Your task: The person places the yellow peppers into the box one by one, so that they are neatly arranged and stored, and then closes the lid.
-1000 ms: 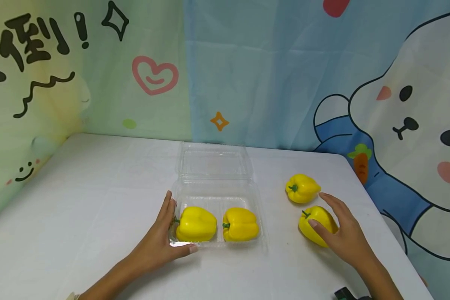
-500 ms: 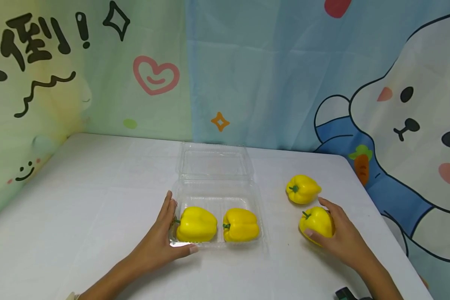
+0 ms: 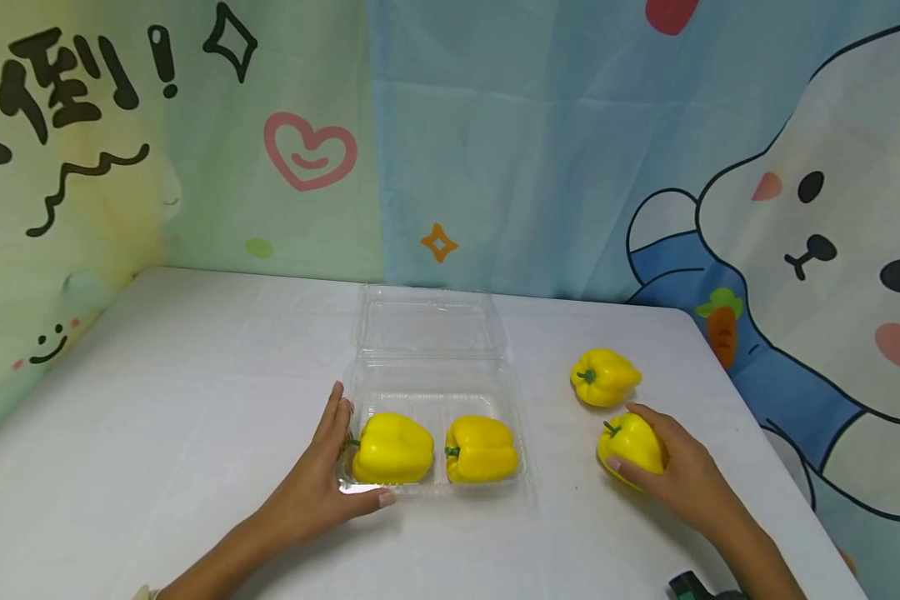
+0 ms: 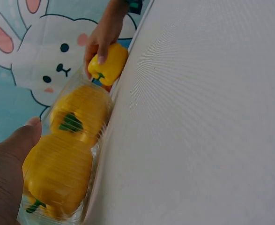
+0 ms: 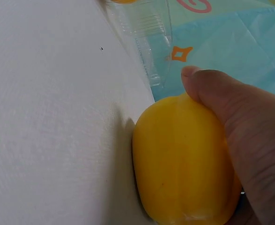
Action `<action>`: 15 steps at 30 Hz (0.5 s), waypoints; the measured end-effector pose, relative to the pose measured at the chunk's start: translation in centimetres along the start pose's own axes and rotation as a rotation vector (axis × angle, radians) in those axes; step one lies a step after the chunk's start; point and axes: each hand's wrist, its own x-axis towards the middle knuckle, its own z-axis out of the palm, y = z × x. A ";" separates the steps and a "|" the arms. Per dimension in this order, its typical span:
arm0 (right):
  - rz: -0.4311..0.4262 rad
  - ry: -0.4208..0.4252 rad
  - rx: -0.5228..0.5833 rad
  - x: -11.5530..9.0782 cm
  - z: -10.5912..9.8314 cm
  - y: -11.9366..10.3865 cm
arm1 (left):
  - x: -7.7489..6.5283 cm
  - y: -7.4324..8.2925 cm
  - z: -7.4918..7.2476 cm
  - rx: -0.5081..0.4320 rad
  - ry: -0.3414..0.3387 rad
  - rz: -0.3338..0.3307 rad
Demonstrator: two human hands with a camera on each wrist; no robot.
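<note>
My right hand (image 3: 675, 471) grips a yellow bell pepper (image 3: 630, 446) at the right of the table, thumb on its near side and fingers round the far side. In the right wrist view the thumb (image 5: 212, 89) lies along that pepper. A clear plastic clamshell box (image 3: 420, 375) stands in the middle with its lid folded back. Two yellow bell peppers, a left one (image 3: 393, 450) and a right one (image 3: 482, 450), lie side by side in its front half. My left hand (image 3: 326, 467) rests against the box's front left corner, fingers straight along the side and thumb along the front.
Another yellow bell pepper (image 3: 604, 377) lies just behind the gripped one. The white table (image 3: 195, 400) ends at a slanting right edge. A printed cloth (image 3: 510, 150) hangs behind it. Part of a black object (image 3: 693, 586) shows at the bottom, by my right wrist.
My right hand has closed round the front right pepper, its fingers drawing in toward the left. The left hand, the box and the other peppers have stayed in place.
</note>
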 end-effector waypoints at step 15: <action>-0.037 0.005 0.001 0.0 -0.2 0.1 | 0.0 -0.2 0.0 0.015 0.006 0.018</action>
